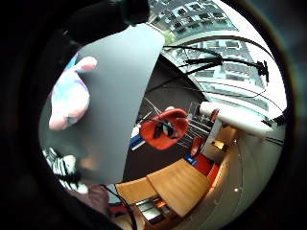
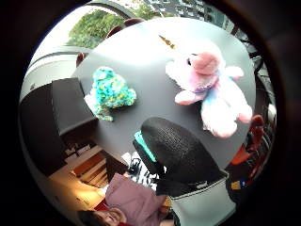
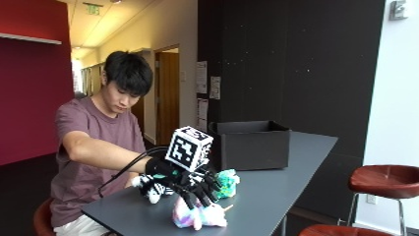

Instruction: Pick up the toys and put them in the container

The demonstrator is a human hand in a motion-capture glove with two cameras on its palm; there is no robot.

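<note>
A person sits at a dark grey worktop (image 3: 282,182) with the gloved right hand (image 3: 190,184) held out above the toys, fingers (image 3: 204,192) spread and pointing down, gripping nothing. Just beneath the fingertips lies a pink plush (image 3: 199,215) on its side near the worktop's front edge; from the thumb-side palm view it sprawls belly-up with a pink snout. Beside it, towards the box, sits a teal toy (image 3: 227,183), speckled yellow and green, apart from the pink plush. A zebra toy (image 3: 152,188), striped black and white, lies under the wrist on the person's side, partly hidden by the glove. A black box (image 3: 252,144), open at the top, stands further along the worktop, near the teal toy but not touching it. All three toys are on the worktop, none in the box
</note>
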